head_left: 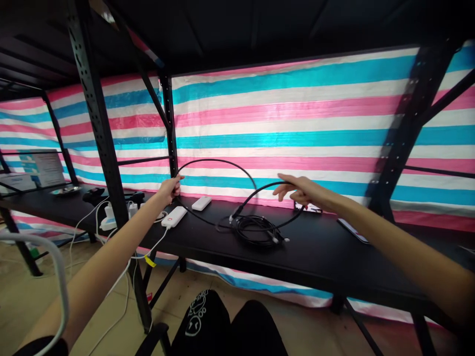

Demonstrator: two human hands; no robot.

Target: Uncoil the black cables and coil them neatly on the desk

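Note:
A black cable (217, 159) is raised in a wide loop above the black shelf. My left hand (171, 190) is closed around it on the left side, fingers curled. On the right, my right hand (300, 190) grips another bend of the cable, with the index finger stretched out to the left. Between the hands, the rest lies as a coiled black cable bundle (256, 231) on the shelf, its small connector ends (276, 240) pointing to the right.
A white power bank (174, 216) with a white cord lies near my left hand, a smaller white box (201, 203) behind it. Phones (352, 231) lie at the right. Metal uprights (100, 118) and the upper shelf (252, 29) frame the space. White cords hang at the left.

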